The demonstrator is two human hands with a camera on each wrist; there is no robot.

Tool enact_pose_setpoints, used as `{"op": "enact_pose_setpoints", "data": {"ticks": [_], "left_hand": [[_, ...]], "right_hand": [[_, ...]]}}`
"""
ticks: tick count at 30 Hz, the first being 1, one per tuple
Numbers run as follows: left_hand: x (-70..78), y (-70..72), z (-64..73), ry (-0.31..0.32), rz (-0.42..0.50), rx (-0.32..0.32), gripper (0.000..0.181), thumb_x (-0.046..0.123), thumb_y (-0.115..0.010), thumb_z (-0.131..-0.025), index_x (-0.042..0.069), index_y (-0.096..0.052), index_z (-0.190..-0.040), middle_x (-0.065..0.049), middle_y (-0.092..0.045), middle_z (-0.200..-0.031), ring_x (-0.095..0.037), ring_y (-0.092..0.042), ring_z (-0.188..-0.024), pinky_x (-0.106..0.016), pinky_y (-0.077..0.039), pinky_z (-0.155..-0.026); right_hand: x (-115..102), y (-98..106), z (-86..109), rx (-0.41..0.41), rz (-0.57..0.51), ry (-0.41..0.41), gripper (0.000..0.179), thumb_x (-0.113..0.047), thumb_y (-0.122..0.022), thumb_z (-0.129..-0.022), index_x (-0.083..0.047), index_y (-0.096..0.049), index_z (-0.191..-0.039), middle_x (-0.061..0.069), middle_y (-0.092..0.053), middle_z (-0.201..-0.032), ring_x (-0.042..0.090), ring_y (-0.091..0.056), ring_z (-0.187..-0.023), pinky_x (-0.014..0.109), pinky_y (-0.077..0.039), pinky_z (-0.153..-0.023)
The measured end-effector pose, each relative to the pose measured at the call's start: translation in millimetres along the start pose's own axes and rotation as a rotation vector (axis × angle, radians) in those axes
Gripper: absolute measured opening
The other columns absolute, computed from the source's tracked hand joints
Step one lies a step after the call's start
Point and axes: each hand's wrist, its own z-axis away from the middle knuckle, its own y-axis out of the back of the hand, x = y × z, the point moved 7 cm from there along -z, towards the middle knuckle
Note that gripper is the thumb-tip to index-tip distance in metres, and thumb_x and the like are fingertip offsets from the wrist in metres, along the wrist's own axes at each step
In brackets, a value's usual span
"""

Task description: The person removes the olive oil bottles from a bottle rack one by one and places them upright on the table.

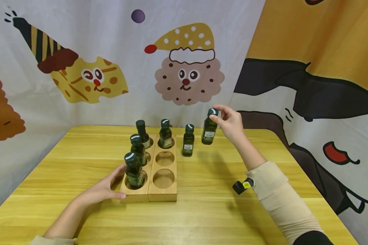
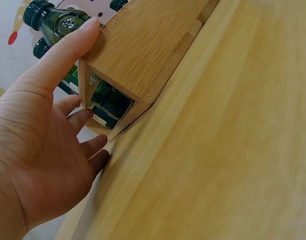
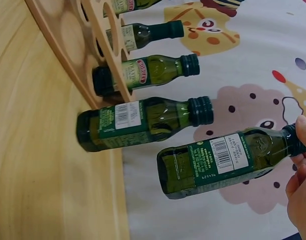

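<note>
My right hand pinches the dark cap of a green glass olive oil bottle, holding it upright above the table at the back right. A second olive oil bottle stands on the table between it and the wooden rack. Three bottles sit in the rack's left column, the nearest bottle by my left hand. Another bottle occupies the back hole of the right column. The left hand touches the rack's front left corner, thumb extended along the front and fingers loosely bent at the open side.
Two round holes show in the rack's right column. A small black object with a yellow label appears beside the right sleeve. Behind the wooden table hangs a cartoon-printed curtain.
</note>
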Motion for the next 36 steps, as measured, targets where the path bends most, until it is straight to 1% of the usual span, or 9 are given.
{"op": "enact_pose_setpoints", "data": {"ticks": [3,11,17,20,27,33,36], "left_hand": [[0.6,-0.3,0.4,0.005,0.002,-0.001,0.106,0.015,-0.079,-0.075,-0.003,-0.006,-0.151,-0.035,-0.013,-0.150,-0.056,-0.016,-0.133,-0.071,-0.012,-0.102],[-0.5,-0.5,-0.4,0.003,0.013,0.000,0.106,0.014,-0.079,-0.075,-0.002,-0.007,-0.151,-0.035,-0.015,-0.150,-0.056,-0.016,-0.133,-0.071,-0.011,-0.102],[-2.0,0.0,-0.7,0.002,0.006,-0.003,0.106,0.015,-0.079,-0.075,-0.002,-0.007,-0.152,-0.035,-0.015,-0.150,-0.055,-0.017,-0.133,-0.071,-0.012,-0.102],[-2.2,-0.1,-0.5,0.002,-0.002,-0.001,0.107,0.015,-0.079,-0.075,-0.002,-0.007,-0.151,-0.035,-0.015,-0.149,-0.056,-0.017,-0.133,-0.071,-0.013,-0.102],[-3.2,-0.2,-0.8,-0.003,-0.001,0.004,0.107,0.015,-0.079,-0.074,-0.002,-0.007,-0.151,-0.035,-0.017,-0.149,-0.055,-0.018,-0.133,-0.071,-0.012,-0.102],[-4.6,0.2,-0.7,0.005,0.000,0.006,0.107,0.015,-0.080,-0.074,-0.002,-0.008,-0.151,-0.035,-0.016,-0.149,-0.055,-0.017,-0.133,-0.071,-0.012,-0.102],[-5.0,0.2,-0.7,0.008,0.007,0.004,0.107,0.015,-0.079,-0.074,-0.002,-0.008,-0.151,-0.035,-0.015,-0.149,-0.055,-0.017,-0.133,-0.071,-0.011,-0.102]], "right_hand": [[6.4,-2.3,1.8,-0.007,0.000,-0.009,0.036,-0.024,-0.072,-0.087,-0.009,-0.067,-0.119,0.007,-0.045,-0.080,0.019,-0.030,-0.056,0.028,-0.030,-0.050],[25.2,-9.2,9.5,-0.016,-0.001,-0.026,0.036,-0.022,-0.073,-0.086,-0.008,-0.066,-0.119,0.007,-0.045,-0.080,0.018,-0.030,-0.055,0.028,-0.031,-0.049],[38.0,-15.1,14.6,-0.020,-0.011,-0.059,0.036,-0.020,-0.074,-0.085,-0.006,-0.067,-0.118,0.008,-0.046,-0.080,0.020,-0.034,-0.062,0.028,-0.030,-0.052],[44.0,-19.0,16.5,-0.027,-0.009,-0.072,0.036,-0.020,-0.073,-0.086,-0.005,-0.066,-0.118,0.008,-0.046,-0.080,0.021,-0.036,-0.065,0.028,-0.030,-0.052],[54.5,-26.8,20.5,-0.026,-0.017,-0.087,0.033,-0.016,-0.074,-0.085,-0.006,-0.068,-0.115,0.008,-0.046,-0.080,0.022,-0.034,-0.064,0.028,-0.028,-0.051],[61.5,-33.2,24.5,-0.030,-0.018,-0.103,0.032,-0.015,-0.073,-0.085,-0.006,-0.067,-0.116,0.008,-0.046,-0.081,0.022,-0.035,-0.065,0.028,-0.028,-0.053],[64.3,-35.4,25.9,-0.026,-0.013,-0.096,0.033,-0.014,-0.073,-0.086,-0.004,-0.067,-0.117,0.007,-0.046,-0.080,0.021,-0.035,-0.066,0.028,-0.028,-0.053]]}}
